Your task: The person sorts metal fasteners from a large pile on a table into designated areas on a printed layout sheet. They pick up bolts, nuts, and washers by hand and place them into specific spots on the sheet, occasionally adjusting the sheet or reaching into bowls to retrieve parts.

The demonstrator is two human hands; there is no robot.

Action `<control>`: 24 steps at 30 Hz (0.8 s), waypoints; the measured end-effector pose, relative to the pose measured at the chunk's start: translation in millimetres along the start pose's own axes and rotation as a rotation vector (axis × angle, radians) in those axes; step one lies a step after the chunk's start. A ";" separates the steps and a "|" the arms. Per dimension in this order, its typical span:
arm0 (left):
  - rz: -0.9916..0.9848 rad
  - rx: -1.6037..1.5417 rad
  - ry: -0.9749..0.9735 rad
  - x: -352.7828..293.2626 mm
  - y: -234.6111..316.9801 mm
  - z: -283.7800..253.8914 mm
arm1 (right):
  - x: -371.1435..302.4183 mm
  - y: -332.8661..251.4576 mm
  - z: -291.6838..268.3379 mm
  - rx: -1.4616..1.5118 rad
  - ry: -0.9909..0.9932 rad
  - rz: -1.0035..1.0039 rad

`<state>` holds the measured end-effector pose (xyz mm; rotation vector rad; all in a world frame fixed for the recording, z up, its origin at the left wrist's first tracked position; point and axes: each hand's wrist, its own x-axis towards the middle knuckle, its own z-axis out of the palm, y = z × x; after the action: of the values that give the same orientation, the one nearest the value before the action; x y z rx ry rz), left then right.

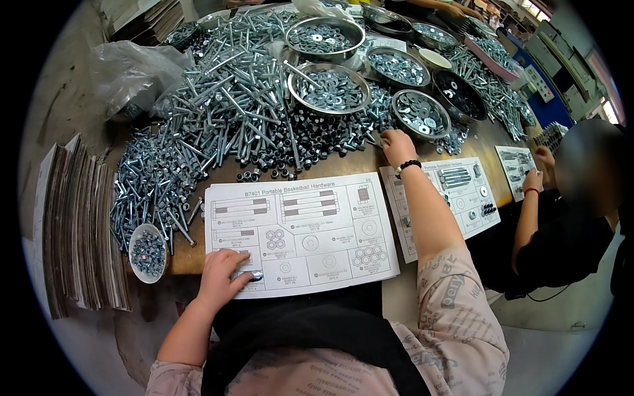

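A white printed chart [317, 270] with outlines of bolts, nuts and washers lies in front of me on a stack of similar sheets. My left hand [223, 280] rests on its lower left corner, fingers stretched out and open. A small shiny metal part [255, 275] lies against the left thumb. Farther off, my right hand [398, 149] reaches across a second chart to the right end of the dark-ringed nut pile [317, 135], just short of a steel bowl of washers [422, 135]. Its fingers are curled together, and what they hold, if anything, is hidden.
Loose bolts [224, 99] heap over the table's far left. Steel bowls of washers [329, 109] stand among them. A small white dish of nuts [137, 277] sits by the left edge, near stacked cardboard [79, 224]. At right, a co-worker [568, 218] handles another chart [518, 162].
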<state>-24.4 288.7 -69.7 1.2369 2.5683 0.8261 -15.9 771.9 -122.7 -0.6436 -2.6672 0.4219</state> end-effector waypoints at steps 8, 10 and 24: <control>-0.074 -0.063 0.030 2.6 -5.2 -4.0 | 43.5 -22.6 8.5 -0.195 -0.256 0.115; -0.072 -0.047 0.043 3.0 -5.1 -7.5 | 56.5 -13.7 19.2 -0.294 -0.325 0.083; 0.054 0.013 -0.091 -20.6 -9.7 1.5 | 53.9 -19.8 18.0 -0.253 -0.249 0.000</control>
<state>-17.2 268.7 -77.9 1.3214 2.4832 0.7458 -75.5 777.7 -116.6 -0.7041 -2.9885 0.1732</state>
